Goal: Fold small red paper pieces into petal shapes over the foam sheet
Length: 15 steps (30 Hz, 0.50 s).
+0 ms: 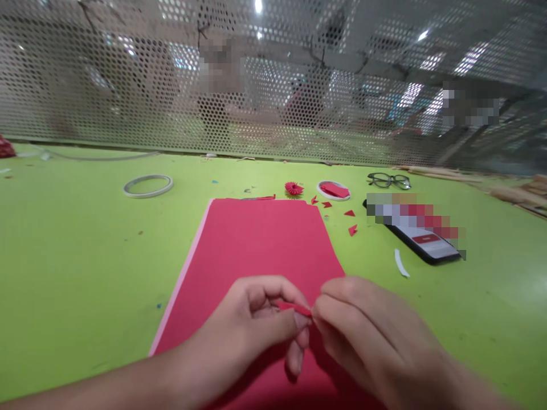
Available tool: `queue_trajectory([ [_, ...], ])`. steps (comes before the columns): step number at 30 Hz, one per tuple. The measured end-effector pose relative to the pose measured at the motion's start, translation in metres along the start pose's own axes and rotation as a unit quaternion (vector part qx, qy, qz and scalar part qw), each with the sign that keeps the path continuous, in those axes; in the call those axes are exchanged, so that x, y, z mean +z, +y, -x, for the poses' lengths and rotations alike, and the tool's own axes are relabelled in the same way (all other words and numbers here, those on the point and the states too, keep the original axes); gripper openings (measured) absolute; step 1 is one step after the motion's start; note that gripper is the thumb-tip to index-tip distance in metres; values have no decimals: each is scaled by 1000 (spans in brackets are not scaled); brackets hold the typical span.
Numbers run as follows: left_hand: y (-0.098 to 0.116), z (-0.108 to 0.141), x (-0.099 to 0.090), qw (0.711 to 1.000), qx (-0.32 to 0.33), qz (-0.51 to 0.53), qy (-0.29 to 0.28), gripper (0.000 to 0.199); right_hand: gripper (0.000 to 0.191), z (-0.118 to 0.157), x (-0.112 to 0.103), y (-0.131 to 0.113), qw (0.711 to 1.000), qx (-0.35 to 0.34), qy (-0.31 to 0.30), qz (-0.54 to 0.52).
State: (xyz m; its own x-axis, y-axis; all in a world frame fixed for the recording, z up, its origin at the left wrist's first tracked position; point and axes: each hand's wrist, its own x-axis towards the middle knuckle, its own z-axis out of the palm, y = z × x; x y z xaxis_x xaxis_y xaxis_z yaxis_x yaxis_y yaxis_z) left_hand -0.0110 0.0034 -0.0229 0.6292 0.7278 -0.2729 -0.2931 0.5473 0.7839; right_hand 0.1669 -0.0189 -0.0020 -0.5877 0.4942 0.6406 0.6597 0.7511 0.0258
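Note:
Between thumb and fingers, my left hand pinches a small folded piece of red paper. My right hand is closed at the right end of that piece, its fingertips meeting the left ones; what lies inside its grip is hidden. Both hands are over a red sheet of paper with a pale edge along its left side. Past the sheet's far edge sits a pleated red paper piece. Small folded red paper pieces lie to the right of it, near a white ring with red paper inside.
A roll of white tape lies at the left on the green table. To the right are a phone, eyeglasses and a curved white strip. A perforated metal screen rises along the back.

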Motion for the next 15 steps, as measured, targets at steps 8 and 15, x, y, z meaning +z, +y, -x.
queue_trajectory([
  [8,8,0,-3,997,-28,69,-28,20,66,-6,-9,6,996,-73,-7,49],
  [15,6,-4,3,1000,-7,23,6,25,52,4,-5,15,993,-111,-10,44],
])
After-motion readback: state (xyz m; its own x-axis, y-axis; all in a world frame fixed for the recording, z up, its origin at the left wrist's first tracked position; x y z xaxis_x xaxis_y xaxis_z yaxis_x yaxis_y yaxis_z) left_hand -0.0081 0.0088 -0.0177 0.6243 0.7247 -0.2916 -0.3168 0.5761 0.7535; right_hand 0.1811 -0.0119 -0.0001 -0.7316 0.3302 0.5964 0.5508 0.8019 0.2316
